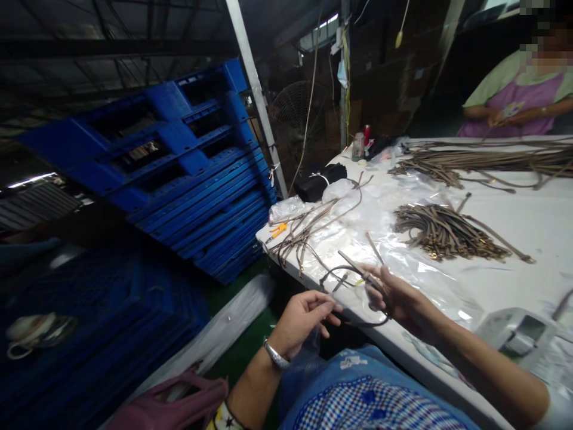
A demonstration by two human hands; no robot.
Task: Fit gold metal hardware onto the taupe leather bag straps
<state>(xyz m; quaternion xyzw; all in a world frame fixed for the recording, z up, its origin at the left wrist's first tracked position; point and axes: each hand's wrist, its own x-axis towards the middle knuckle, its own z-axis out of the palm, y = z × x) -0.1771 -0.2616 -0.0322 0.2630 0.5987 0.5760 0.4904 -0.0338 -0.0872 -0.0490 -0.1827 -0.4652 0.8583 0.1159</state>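
My right hand [387,292] is closed around a brown-grey cord [333,270] above the table's near edge. Stiff ends of the cord stick out past the fingers, and a dark loop bends out to the left. Another stretch curves below the hand toward my left hand [308,316]. That hand, with a silver bracelet at the wrist, has its thumb and index finger pressed together just off the edge; what they pinch is too small to make out. Several similar loose cords [308,227] lie at the table's left corner, and a bundle of cords [447,233] with brass-coloured ends rests farther right.
Clear plastic bags [380,209] cover part of the white table [505,286]. An orange-handled tool [278,229] lies at the left corner, a grey-white device [519,334] at right. Blue pallets [192,149] stand left. Across the table, a person [514,107] works behind long cords [487,161].
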